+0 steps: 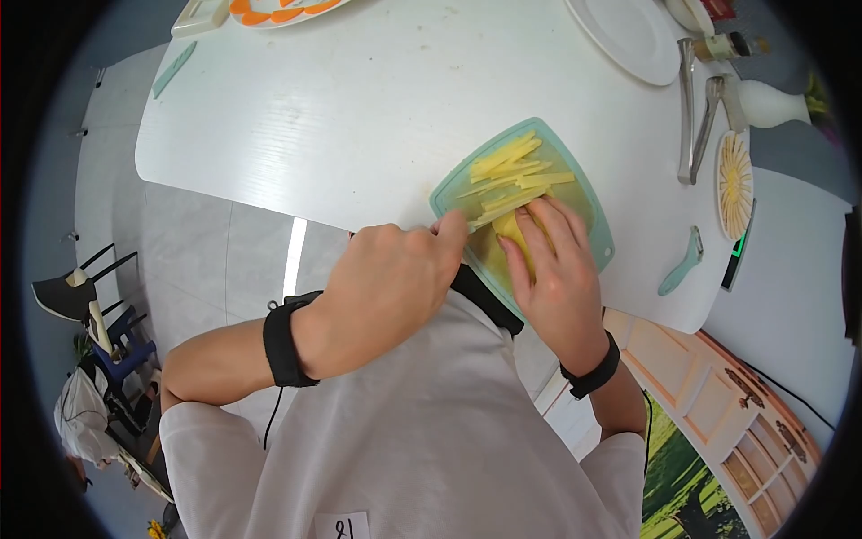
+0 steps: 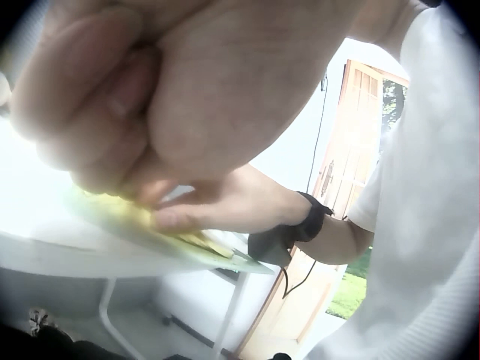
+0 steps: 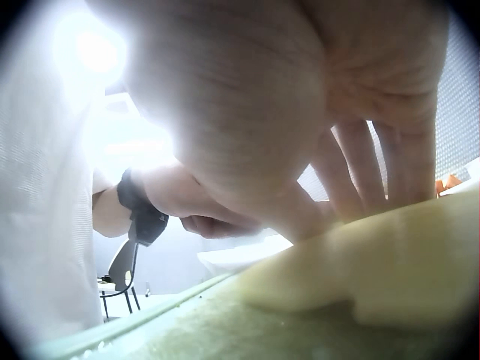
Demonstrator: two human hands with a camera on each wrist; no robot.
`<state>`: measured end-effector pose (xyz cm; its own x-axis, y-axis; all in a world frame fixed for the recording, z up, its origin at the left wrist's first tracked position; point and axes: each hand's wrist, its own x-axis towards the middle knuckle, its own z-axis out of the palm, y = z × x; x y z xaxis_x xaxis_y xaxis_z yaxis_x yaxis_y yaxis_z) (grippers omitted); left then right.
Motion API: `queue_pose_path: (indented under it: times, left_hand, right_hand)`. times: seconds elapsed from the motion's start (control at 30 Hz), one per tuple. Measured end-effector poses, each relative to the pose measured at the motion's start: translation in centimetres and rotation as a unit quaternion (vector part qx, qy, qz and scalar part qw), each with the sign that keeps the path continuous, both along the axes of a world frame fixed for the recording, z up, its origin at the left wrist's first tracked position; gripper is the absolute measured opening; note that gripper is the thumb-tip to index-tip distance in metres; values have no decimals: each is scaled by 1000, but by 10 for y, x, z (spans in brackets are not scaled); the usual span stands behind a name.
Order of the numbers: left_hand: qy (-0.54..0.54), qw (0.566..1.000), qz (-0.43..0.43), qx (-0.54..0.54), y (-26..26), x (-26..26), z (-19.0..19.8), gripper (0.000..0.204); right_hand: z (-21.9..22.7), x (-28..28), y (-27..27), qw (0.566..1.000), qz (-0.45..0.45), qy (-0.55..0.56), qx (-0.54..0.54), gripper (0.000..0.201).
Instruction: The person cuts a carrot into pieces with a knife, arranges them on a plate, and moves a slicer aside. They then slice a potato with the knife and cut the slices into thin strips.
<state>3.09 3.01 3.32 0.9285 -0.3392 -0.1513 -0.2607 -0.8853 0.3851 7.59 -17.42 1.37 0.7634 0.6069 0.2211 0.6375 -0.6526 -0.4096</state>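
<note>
On a teal-rimmed cutting board [image 1: 596, 208] lie pale yellow strips [image 1: 512, 164], likely potato, beside the larger peeled potato piece [image 1: 508, 226]. My right hand [image 1: 561, 274] rests over that piece, fingertips spread on its top and thumb on its near side. In the right wrist view the potato [image 3: 405, 262] sits under the fingers on the wet board [image 3: 217, 322]. My left hand [image 1: 391, 283] is curled in a fist at the board's left edge, gripping a knife [image 1: 473, 226] whose handle is hidden and whose blade barely shows. The left wrist view shows its curled fingers [image 2: 90, 97].
Right of the board lies a teal peeler [image 1: 682, 265]. Beyond it are metal tongs [image 1: 690, 117], a patterned oval dish [image 1: 734, 184] and a white vase [image 1: 772, 103]. A white plate [image 1: 628, 36], a plate of orange slices [image 1: 278, 13] and a narrow teal object [image 1: 175, 70] lie farther off.
</note>
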Motion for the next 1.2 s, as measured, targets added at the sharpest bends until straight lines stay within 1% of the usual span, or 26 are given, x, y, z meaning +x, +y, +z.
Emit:
queue_pose_path:
  times: [0.03, 0.23, 0.33, 0.43, 0.53, 0.63, 0.73, 0.83, 0.93, 1.03, 1.13, 1.2]
  left_hand:
    - [21, 1000, 0, 4, 0, 0, 1, 10]
    - [27, 999, -22, -16, -1, 14, -3, 11]
    - [8, 999, -33, -39, -1, 21, -3, 11]
    - [41, 999, -3, -24, 0, 19, 3, 13]
    - [23, 999, 12, -36, 1, 13, 3, 13]
    - [38, 998, 5, -46, -1, 13, 3, 14]
    - [46, 999, -4, -10, -2, 17, 6, 15]
    - [35, 999, -1, 0, -4, 17, 6, 16]
    - [46, 999, 7, 10, -3, 19, 10, 17]
    - [45, 999, 14, 1, -3, 18, 10, 17]
    - [52, 998, 37, -14, -2, 17, 17, 17]
    - [42, 998, 35, -26, -6, 11, 14, 16]
  right_hand:
    - [0, 0, 0, 1000, 0, 1, 0, 31]
    - [-2, 1, -3, 1000, 21, -8, -19, 34]
    - [-1, 1, -3, 1000, 20, -5, -20, 34]
    - [-1, 0, -3, 1000, 11, -2, -12, 33]
    - [0, -1, -2, 1000, 1, 1, -10, 32]
    - [1, -1, -2, 1000, -1, -4, -22, 33]
    - [0, 0, -2, 1000, 6, -9, -24, 33]
    - [0, -1, -2, 1000, 7, -11, -20, 33]
    - [0, -2, -2, 1000, 8, -9, -24, 33]
    - [0, -1, -2, 1000, 11, -10, -25, 33]
    - [1, -1, -2, 1000, 10, -11, -26, 33]
    - [1, -1, -2, 1000, 9, -7, -25, 33]
